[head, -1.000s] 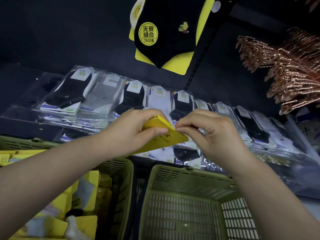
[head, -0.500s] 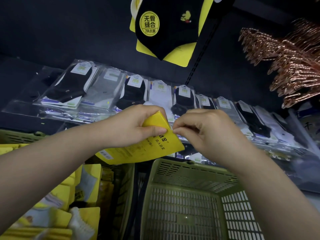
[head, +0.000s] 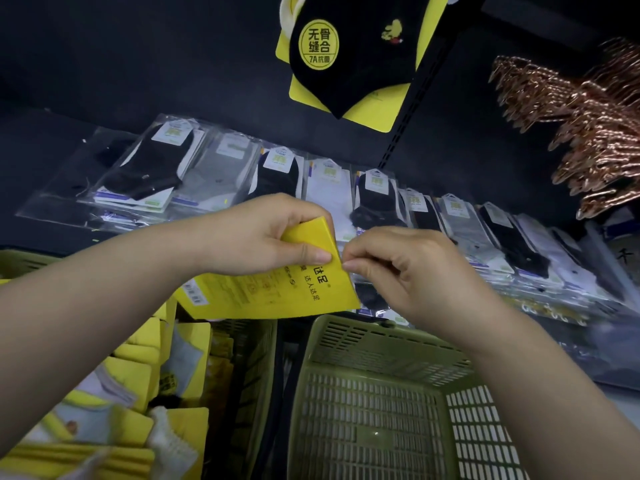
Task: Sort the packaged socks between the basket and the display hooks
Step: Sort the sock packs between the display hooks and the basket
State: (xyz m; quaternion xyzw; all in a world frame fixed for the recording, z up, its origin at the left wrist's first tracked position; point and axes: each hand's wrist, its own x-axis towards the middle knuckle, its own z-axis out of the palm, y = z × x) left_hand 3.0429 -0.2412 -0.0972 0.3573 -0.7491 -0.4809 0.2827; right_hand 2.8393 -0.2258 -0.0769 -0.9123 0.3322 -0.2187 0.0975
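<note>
1. Your left hand (head: 249,237) grips the yellow pack (head: 277,292), thumb clamped on its top, above the gap between the full basket (head: 249,358) at left and the empty basket (head: 381,344).
2. Your right hand (head: 408,268) pinches the pack's top right edge, seemingly readying it to hang.
3. Next, lift it far toward the hung pack (head: 353,53).

Two hands are in view — the left hand (head: 263,233) and the right hand (head: 408,268) — with one yellow sock pack (head: 277,289) between them. Two green baskets stand below: the left basket (head: 256,358) and the right basket (head: 374,344). One black sock pack (head: 349,53) hangs overhead. The clear-bagged socks (head: 277,174) in the row behind overlap — roughly ten, exact count unclear.
</note>
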